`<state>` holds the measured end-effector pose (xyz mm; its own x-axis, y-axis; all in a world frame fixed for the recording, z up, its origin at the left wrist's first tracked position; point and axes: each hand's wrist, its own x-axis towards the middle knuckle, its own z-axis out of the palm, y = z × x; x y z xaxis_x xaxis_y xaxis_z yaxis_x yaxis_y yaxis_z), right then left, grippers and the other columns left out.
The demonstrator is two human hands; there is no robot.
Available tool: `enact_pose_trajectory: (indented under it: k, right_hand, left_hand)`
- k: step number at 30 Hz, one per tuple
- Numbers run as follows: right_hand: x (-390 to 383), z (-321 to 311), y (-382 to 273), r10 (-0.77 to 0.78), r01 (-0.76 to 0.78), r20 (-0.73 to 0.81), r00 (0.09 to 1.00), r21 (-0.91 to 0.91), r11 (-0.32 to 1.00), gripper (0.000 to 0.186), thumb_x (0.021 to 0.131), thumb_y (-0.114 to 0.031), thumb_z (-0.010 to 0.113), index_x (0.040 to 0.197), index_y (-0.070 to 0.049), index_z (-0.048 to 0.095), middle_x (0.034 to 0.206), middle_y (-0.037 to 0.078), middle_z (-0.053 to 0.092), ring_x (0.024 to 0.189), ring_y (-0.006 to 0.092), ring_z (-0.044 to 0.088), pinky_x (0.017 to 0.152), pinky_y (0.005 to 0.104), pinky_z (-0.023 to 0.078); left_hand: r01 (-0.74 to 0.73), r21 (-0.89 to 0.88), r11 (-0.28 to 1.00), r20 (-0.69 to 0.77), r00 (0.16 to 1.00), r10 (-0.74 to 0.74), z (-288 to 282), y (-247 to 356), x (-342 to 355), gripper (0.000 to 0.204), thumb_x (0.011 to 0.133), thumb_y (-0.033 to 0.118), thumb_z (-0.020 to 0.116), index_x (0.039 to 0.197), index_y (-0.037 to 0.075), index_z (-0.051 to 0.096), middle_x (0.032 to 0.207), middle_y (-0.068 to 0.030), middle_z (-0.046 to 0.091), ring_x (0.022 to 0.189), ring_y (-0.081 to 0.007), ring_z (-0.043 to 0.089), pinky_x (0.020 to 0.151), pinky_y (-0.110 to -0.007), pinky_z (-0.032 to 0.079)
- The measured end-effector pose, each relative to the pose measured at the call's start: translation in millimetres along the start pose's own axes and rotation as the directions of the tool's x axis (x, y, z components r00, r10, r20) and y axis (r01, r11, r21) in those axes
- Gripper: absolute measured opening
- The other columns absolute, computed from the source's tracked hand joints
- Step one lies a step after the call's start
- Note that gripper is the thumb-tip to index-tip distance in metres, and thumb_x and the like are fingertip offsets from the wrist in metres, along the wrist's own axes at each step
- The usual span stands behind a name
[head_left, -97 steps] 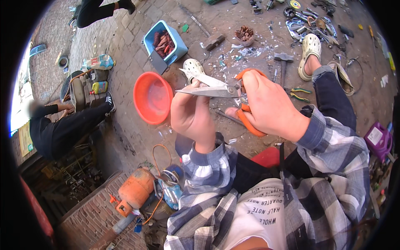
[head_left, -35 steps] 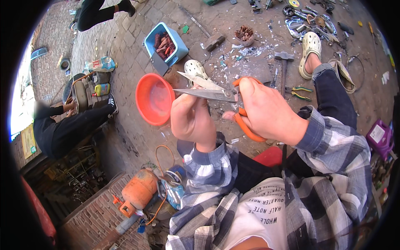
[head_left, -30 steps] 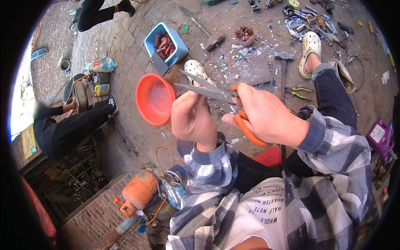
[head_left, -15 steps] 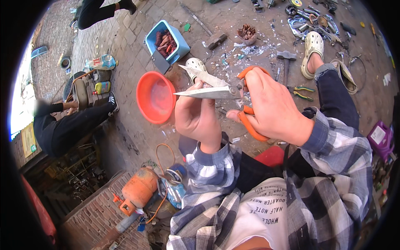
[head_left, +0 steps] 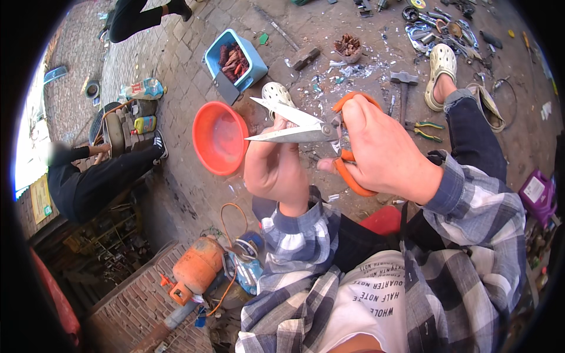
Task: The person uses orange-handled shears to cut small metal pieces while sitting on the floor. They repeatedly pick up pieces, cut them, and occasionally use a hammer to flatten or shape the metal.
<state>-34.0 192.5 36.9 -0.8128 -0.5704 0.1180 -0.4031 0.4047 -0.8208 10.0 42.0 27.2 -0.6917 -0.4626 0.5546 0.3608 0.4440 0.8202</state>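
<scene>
My right hand (head_left: 391,153) grips a pair of scissors (head_left: 294,134) by its orange-covered handles. Its two metal blades stand apart and point left. Just behind the blades is my left hand (head_left: 273,170), raised with fingers bent together. The blades cover its fingertips, so whatever they pinch, if anything, I cannot make out. A red-orange plastic basin (head_left: 203,138) stands on the ground to the left of my left hand. Beyond it is a light blue bin (head_left: 256,63) holding reddish-brown scraps.
Hammers (head_left: 404,79), green-and-yellow pliers (head_left: 428,131) and a small bowl of brownish scraps (head_left: 348,47) lie ahead among white litter. Metal parts (head_left: 441,35) heap at far right. An orange gas cylinder (head_left: 198,266) is at lower left. Another person in dark clothes (head_left: 100,182) sits at left.
The scissors have tilted, their blade tips dropping slightly, and the upper blade looks brighter. My left hand has shifted slightly down and left. My right hand keeps its grip.
</scene>
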Motion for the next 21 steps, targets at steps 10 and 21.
enact_pose_trajectory:
  k: [10,21]
  right_hand:
    - [-4.7,-0.1,-0.5,0.053,-0.056,0.072,0.996,0.039,0.998,0.060,0.072,-0.036,0.073,0.100,0.008,0.042,0.098,0.024,0.052,0.096,0.0394,0.055,0.080,0.0421,0.048]
    - [-4.5,0.4,3.6,0.019,-0.021,0.054,0.998,0.035,0.999,0.063,0.071,-0.037,0.075,0.101,0.007,0.042,0.097,0.021,0.051,0.091,0.0375,0.055,0.077,0.0408,0.047]
  left_hand:
    - [0.011,-0.028,1.000,0.050,0.999,-0.010,-4.5,-0.7,0.9,0.020,0.075,-0.017,0.063,0.093,-0.008,0.061,0.093,-0.0166,0.065,0.086,-0.0194,0.063,0.079,-0.031,0.051]
    - [0.059,-0.057,0.997,0.041,0.998,-0.056,-3.2,-6.0,1.3,0.019,0.076,-0.015,0.064,0.093,-0.008,0.061,0.091,-0.0154,0.066,0.082,-0.0176,0.064,0.077,-0.030,0.052]
